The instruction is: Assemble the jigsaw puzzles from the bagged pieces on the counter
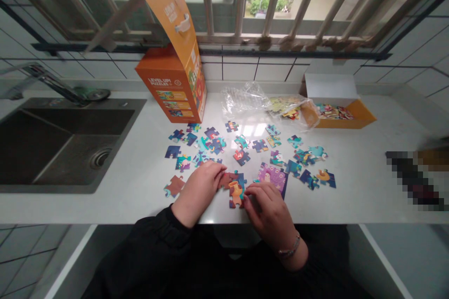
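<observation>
We see the orange-figure piece (236, 190) lying near the front edge of the desk (129, 182), between our two hands, against a reddish-brown piece (228, 178); whether the two are locked together, we cannot tell. Our left hand (203, 184) rests at the brown piece with its fingers pressed together, their grip hidden from us. Our right hand (268, 201) has its fingers curled at the orange-figure piece's right edge, but we cannot tell if they pinch it. Just beyond that hand lies a purple patch (271, 174), which we judge to be several pieces already joined. We take the assembly as being at an early stage: many loose pieces (172, 152) lie scattered across the desk, and more sit in the yellow tray (345, 122) at the back.
</observation>
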Demonstrator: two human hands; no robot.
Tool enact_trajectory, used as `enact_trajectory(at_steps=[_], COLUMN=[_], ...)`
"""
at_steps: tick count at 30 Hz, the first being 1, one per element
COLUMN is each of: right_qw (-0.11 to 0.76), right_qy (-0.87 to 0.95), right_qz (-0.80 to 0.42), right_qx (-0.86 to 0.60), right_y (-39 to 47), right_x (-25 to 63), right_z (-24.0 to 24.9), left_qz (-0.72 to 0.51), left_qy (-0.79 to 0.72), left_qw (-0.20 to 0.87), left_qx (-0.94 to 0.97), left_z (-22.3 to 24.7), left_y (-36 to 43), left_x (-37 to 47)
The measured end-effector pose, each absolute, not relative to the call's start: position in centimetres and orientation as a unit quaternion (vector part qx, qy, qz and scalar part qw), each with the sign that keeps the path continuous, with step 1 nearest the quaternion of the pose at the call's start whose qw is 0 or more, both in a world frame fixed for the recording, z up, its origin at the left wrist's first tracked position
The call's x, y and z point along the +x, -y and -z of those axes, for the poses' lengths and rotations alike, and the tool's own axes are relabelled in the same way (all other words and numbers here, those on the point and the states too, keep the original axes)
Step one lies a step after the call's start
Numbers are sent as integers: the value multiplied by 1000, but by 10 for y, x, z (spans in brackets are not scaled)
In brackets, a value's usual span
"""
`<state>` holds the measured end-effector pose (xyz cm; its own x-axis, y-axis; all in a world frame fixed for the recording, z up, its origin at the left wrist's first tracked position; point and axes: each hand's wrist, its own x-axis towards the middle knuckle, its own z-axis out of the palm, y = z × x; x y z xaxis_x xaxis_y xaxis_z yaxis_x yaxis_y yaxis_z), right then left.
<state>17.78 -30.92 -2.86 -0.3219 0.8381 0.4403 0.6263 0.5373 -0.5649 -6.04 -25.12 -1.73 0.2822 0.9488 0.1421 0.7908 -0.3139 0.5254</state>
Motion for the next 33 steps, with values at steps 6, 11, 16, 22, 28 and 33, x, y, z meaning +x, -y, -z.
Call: enact_trajectory(at_steps=[6, 11, 16, 22, 28, 33], right_qw=[354, 351, 308, 220, 189, 193], right_qy=[800, 803, 833, 867, 874, 876], right_qz=[-141, -133, -103, -90, -87, -83], right_qx=[-464, -463, -448, -438, -439, -434], right_y=[310, 310, 311, 312, 312, 311], right_x=[178, 177, 175, 173, 170, 170], right_z=[30, 30, 30, 35, 35, 35], left_qz=[-190, -191, -195, -175, -177, -183], left_qy=[-567, -550, -477, -471, -478, -540], left_qw=[170, 137, 118, 77, 81, 56], left_qx=[783, 802, 849, 861, 857, 820], left_z=[11, 1, 5, 15, 10, 8], left_y=[255, 263, 282, 305, 308, 306], left_x=[-56, -57, -61, -56, -56, -71])
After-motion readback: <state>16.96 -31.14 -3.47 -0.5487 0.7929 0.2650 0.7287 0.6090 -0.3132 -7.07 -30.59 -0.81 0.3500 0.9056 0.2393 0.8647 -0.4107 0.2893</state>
